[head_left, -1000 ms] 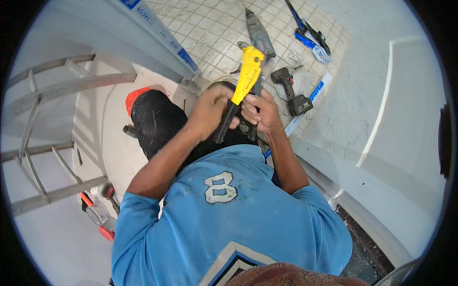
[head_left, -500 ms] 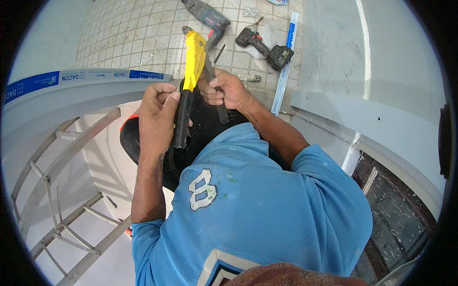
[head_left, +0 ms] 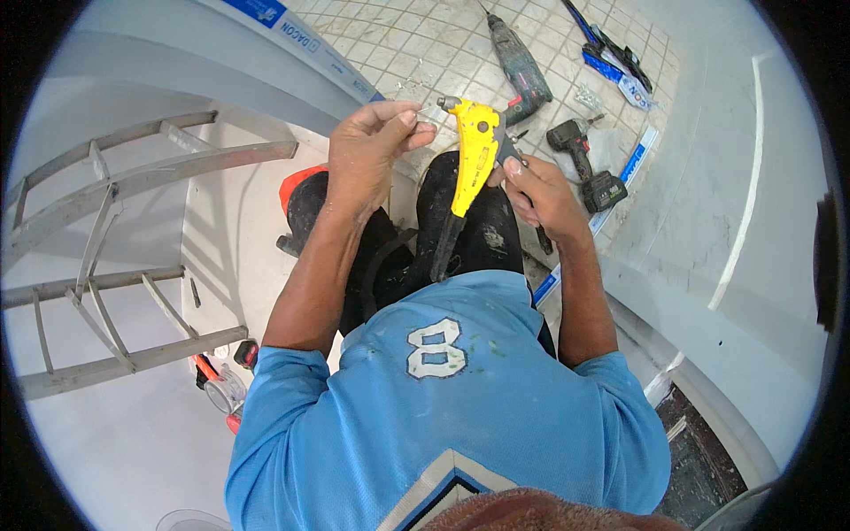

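My right hand (head_left: 551,196) grips a yellow hand riveter (head_left: 476,150) by its dark lever, holding it upright above my knees. The riveter's handles are spread apart, and its other black-sleeved handle points down toward my shirt. Close to the grey nose of the tool, my left hand (head_left: 370,150) is closed in a pinch, thumb against fingers. A thin, pale rivet (head_left: 428,109) sticks out from the fingertips toward the nose, a little apart from it. Most of the rivet is hidden by the fingers.
A corded drill (head_left: 521,75) and a cordless impact driver (head_left: 586,164) lie on the tiled floor ahead. Farther right are blue-and-black items (head_left: 615,62). A metal ladder (head_left: 133,177) stands at left, near a pale panel with blue film (head_left: 301,40).
My left hand has let go of the riveter's handle and moved up beside its nose with a rivet. The riveter's handles have spread, and the view has turned.
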Action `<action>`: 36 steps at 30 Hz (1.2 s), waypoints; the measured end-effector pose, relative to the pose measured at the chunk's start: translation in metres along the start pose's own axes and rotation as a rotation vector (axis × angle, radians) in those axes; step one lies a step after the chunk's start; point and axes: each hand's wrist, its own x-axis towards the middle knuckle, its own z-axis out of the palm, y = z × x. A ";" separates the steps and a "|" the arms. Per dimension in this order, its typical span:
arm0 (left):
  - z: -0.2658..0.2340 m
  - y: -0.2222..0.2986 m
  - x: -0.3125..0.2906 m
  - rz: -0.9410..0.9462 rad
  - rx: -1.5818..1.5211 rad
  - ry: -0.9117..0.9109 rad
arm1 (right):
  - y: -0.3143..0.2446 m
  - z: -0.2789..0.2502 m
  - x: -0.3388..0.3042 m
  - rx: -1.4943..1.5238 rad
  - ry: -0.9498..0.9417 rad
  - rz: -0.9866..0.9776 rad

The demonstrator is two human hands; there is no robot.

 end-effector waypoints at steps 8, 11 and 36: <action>0.010 0.009 -0.011 0.149 0.252 0.002 | -0.009 0.005 -0.007 -0.153 -0.009 0.003; 0.008 0.010 -0.014 0.173 0.245 0.029 | -0.011 0.007 -0.009 -0.159 0.003 0.006; -0.006 0.000 -0.007 0.331 0.527 -0.017 | 0.001 0.003 0.007 -0.094 -0.054 0.045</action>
